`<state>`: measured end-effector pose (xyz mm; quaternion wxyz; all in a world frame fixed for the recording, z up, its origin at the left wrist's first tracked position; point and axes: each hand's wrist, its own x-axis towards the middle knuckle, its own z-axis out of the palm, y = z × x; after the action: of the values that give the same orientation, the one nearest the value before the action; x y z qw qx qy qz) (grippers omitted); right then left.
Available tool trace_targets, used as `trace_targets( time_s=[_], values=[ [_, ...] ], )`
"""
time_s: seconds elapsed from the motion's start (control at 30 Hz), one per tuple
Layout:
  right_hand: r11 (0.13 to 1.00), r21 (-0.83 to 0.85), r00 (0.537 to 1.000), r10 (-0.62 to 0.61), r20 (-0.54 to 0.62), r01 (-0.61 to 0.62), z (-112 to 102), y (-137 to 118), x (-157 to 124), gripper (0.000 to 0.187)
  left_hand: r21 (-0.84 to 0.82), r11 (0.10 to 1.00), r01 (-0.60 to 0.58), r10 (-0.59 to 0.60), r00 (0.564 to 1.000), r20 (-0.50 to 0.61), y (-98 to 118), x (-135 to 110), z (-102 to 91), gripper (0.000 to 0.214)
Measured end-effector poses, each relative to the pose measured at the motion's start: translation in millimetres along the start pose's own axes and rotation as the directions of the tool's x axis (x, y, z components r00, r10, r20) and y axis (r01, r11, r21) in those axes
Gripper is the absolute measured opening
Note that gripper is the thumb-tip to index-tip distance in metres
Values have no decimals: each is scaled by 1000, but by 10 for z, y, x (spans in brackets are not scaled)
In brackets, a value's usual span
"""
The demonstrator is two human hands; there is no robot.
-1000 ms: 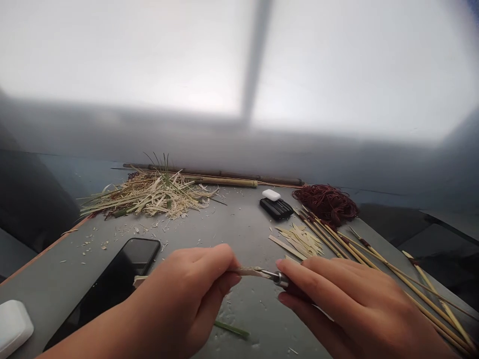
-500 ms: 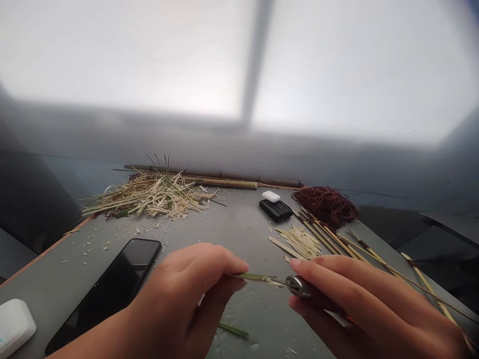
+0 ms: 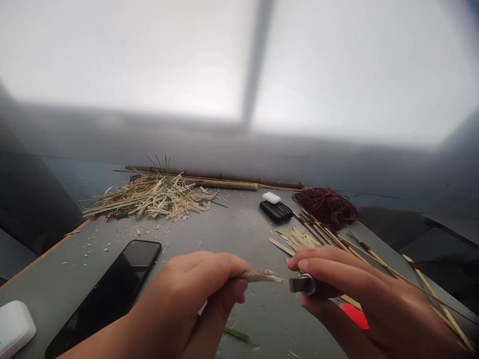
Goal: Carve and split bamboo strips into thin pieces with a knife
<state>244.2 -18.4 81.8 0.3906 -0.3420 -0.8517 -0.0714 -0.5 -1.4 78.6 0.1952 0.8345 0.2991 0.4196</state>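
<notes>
At the far left of the left grip, a white box (image 3: pixel 15 326) is cut off by the picture's edge. Nearer, just left of the same grip, lies a dark phone (image 3: pixel 107 294), its lower right part hidden behind the wrist. Beyond the left grip, a tangled heap (image 3: pixel 160 197) of pale and green shavings covers part of the poles (image 3: pixel 235 185) behind it.

The left grip (image 3: pixel 202 289) pinches a strip (image 3: pixel 262 276) between thumb and fingers, above the table (image 3: pixel 239 224). The strip is short, narrow and pale tan-grey; its free end points right, frayed and whitish. Its other end is hidden inside the grip. Below it lies a green sliver (image 3: pixel 238 334), partly covered by the left grip.

Right of the strip's frayed end, with a slim gap showing, is the flat grey tip of a tool (image 3: pixel 310 284) with a metal collar and dark handle. The right grip (image 3: pixel 362 294) is closed round that handle, hiding most of it. Pale slips (image 3: pixel 301 237) lie just beyond, partly covered by the fingers. Under the right grip a bright red thing (image 3: pixel 355 315) peeps out, too hidden to identify.

Farther off, dark red cord (image 3: pixel 327 205) is heaped; sticks (image 3: pixel 340 242) run from near it behind the right grip, their near ends partly hidden.
</notes>
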Motion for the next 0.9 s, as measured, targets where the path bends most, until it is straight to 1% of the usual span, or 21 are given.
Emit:
trace_targets(
  time_s=[0.1, 0.2, 0.3, 0.4, 0.53, 0.7, 0.83, 0.9],
  values=[
    [999, -45, 1000, -12, -2, 12, 9, -15, 18, 25, 63, 997, -41, 42, 999, -14, -9, -17, 0, 21],
    [997, -79, 998, -13, -56, 8, 3, -30, 47, 29, 153, 986, -71, 72, 997, -1, -3, -22, -13, 20],
    [993, -117, 997, -22, -68, 14, -10, -43, 48, 27, 206, 976, -76, 75, 997, 16, 6, -14, -22, 19],
    [987, -150, 996, -67, -61, 57, -15, -55, 34, 22, 242, 968, -67, 65, 998, 16, 25, -1, -19, 21],
    [982, -185, 997, -58, -43, 49, -13, -57, 21, 23, 233, 970, -70, 61, 997, 45, 43, 14, -10, 23],
    [978, -187, 990, -109, -93, 90, 1, -23, 1, 26, 212, 972, -97, 85, 994, 69, -18, 26, 8, 21],
    [980, -188, 995, -84, -62, 71, 14, -19, 11, 27, 200, 974, -104, 94, 994, 57, -41, 35, 7, 22],
    [981, -184, 994, -79, -73, 65, 13, -24, 15, 27, 174, 980, -100, 91, 994, 60, -33, 38, 1, 22]
  ],
)
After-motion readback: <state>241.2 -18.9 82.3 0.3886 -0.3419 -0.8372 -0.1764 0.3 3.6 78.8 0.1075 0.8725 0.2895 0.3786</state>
